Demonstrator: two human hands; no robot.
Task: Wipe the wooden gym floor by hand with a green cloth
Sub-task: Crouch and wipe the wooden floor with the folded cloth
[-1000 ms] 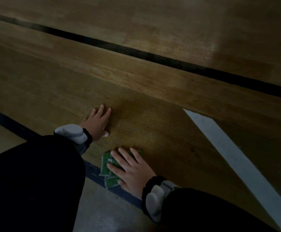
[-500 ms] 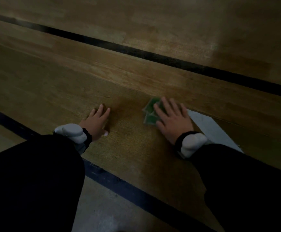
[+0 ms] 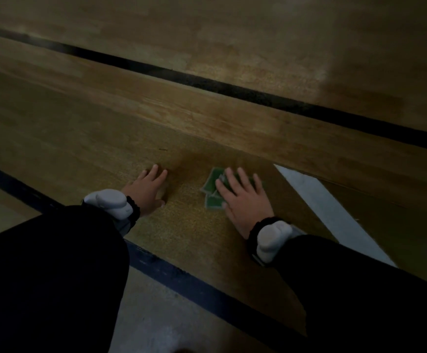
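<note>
You have two hands down on the wooden gym floor [image 3: 85, 138], one folded green cloth [image 3: 211, 186], and two grey-white wrist bands, one on each wrist [image 3: 110, 203] [image 3: 271, 236]. Three painted lines cross the boards: a black stripe [image 3: 207, 84] beyond your hands, a dark blue stripe [image 3: 182, 275] nearer you, and a pale grey-white band [image 3: 324, 205] just right of your right hand.

Your right hand [image 3: 243, 200] lies flat on the cloth, fingers straight and spread, pressing it to the floor rather than gripping it. The cloth peeks out on the thumb side and under the fingertips; its long axis is hard to judge, as most of it is covered. Your left hand [image 3: 147, 188] rests open on bare wood, holding nothing, well apart from the cloth.

Compared with half a second ago, the cloth and right hand sit at much the same spot beside the pale band; a second ago they were down by the blue stripe. Your left hand has not moved.
</note>
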